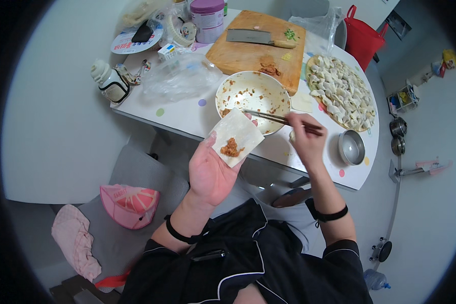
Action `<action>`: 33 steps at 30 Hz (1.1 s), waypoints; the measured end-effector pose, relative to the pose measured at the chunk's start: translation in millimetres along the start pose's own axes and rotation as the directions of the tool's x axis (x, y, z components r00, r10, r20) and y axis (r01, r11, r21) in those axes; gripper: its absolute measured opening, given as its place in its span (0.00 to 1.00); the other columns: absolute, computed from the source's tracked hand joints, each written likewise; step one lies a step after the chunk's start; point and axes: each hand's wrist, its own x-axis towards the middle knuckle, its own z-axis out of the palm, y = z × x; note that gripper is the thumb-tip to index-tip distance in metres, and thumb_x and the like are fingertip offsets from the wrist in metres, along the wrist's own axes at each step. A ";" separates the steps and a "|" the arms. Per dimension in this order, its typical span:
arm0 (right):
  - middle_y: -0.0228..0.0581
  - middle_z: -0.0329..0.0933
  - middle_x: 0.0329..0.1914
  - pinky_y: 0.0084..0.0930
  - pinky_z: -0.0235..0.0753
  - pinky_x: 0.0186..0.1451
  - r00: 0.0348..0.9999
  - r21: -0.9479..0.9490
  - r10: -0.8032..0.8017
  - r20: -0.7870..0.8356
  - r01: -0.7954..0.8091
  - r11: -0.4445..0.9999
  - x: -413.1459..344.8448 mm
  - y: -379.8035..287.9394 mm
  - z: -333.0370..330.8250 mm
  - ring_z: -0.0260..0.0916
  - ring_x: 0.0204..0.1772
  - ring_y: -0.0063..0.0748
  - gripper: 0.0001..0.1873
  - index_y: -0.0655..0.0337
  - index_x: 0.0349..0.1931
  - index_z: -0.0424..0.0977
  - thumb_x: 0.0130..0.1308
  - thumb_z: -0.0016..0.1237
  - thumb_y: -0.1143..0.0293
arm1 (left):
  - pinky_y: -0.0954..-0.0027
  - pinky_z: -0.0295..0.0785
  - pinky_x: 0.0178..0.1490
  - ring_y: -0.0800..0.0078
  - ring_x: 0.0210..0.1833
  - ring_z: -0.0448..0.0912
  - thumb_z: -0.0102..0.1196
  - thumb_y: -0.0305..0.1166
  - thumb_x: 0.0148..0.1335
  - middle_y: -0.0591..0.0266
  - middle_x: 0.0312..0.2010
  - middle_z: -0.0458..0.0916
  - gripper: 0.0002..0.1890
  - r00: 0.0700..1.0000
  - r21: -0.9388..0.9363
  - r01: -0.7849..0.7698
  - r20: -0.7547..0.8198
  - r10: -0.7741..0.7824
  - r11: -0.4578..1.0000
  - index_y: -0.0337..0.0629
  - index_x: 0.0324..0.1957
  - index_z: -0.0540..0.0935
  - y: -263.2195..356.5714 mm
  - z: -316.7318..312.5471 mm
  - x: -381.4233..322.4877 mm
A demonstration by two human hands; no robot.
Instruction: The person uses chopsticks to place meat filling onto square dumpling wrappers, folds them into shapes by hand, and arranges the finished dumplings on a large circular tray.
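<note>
On the palm of my left hand lies a square dough wrapper, held by the thumb and fingers. A lump of reddish-brown filling sits near the wrapper's lower corner. My right hand grips a pair of dark chopsticks, their tips over the white bowl. Smears and bits of filling cling to the bowl's inner wall. Partly hidden behind my right hand, a small pale piece of dough rests on the table. A flat wrapper lies just right of the bowl.
A round tray of folded wontons stands at the right, near a metal bowl. Behind the white bowl, a wooden cutting board carries a cleaver and chopped green bits. Plastic bags and a bottle occupy the left.
</note>
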 end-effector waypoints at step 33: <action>0.36 0.70 0.34 0.32 0.64 0.41 0.918 -0.429 -0.395 -0.010 0.353 0.831 -99.3 -87.1 -105.7 0.65 0.39 0.39 0.10 0.58 0.34 0.80 0.55 0.68 0.75 | 0.56 0.59 0.80 0.59 0.78 0.64 0.32 0.40 0.81 0.50 0.76 0.64 0.30 0.919 0.205 0.328 0.156 -0.362 0.922 0.34 0.78 0.56 -139.7 58.3 -11.7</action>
